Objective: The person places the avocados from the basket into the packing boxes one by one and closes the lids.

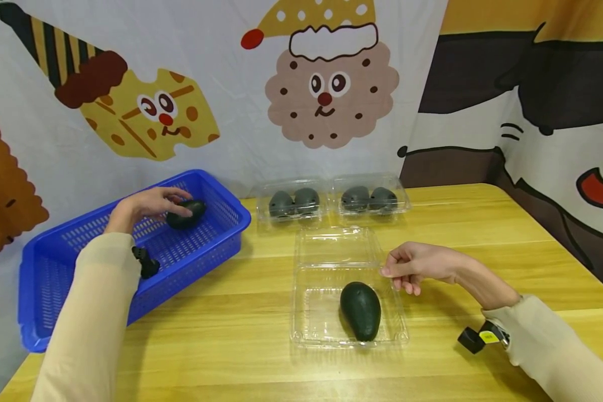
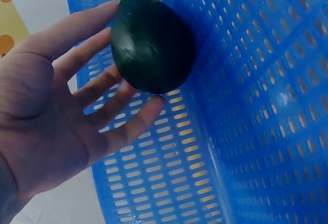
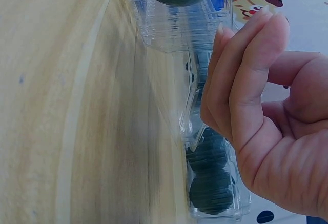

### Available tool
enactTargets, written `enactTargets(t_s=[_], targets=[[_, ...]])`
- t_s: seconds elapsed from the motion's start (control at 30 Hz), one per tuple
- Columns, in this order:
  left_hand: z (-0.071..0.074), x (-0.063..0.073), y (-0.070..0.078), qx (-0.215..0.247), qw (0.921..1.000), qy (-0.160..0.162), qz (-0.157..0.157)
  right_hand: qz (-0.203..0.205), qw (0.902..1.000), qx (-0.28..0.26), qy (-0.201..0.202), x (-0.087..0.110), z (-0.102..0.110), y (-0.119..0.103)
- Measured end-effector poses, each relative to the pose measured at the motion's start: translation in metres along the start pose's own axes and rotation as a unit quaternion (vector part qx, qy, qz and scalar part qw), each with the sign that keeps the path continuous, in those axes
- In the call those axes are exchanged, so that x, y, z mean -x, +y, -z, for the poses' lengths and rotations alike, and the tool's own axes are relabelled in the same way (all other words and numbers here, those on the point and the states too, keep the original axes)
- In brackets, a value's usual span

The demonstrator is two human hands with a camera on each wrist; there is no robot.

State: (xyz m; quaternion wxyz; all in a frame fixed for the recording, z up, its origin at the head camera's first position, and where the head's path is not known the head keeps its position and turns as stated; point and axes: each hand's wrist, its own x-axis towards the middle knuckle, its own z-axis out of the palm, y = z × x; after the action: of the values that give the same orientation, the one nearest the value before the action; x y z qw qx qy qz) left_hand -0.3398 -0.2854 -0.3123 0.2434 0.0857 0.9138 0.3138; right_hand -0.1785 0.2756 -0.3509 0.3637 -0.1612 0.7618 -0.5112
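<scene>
In the blue basket, my left hand (image 1: 156, 204) has its thumb and fingertips around a dark green avocado (image 2: 151, 42). The thumb sits at one end of it and the fingers spread along its side. My right hand (image 1: 424, 265) is at the right side of an open clear plastic clamshell box (image 1: 316, 312), fingers bent, with thumb and fingertips pinching the edge near the hinge. Another avocado (image 1: 360, 311) lies in the right half of the box's near tray. The box's lid (image 1: 336, 245) lies folded back, away from me.
The blue basket (image 1: 191, 273) stands at an angle on the left of the wooden table (image 1: 221, 357). Two closed clear boxes, a left one (image 1: 263, 209) and a right one (image 1: 403, 202), each hold two avocados at the back. A cartoon-printed cloth (image 1: 241, 111) hangs behind.
</scene>
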Motion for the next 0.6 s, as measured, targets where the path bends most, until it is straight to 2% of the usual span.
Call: enactTargets(t_s=[0.13,0.5,0.6], targets=[[-0.0006,-0.0013,-0.0016,0.004,0.9991,-0.037,0.02,0.0,1.0,0.004,0.0,-0.0004,0.0005,0.0013],[-0.0033,-0.0008,-0.0004,0.029,0.9964,-0.058,0.056,0.0,1.0,-0.006,-0.004,0.0009,0.001,-0.0012],[-0.004,-0.0012,0.0001,0.025,0.9965,-0.059,0.054,0.0,1.0,-0.006,-0.003,0.001,0.0008,-0.0012]])
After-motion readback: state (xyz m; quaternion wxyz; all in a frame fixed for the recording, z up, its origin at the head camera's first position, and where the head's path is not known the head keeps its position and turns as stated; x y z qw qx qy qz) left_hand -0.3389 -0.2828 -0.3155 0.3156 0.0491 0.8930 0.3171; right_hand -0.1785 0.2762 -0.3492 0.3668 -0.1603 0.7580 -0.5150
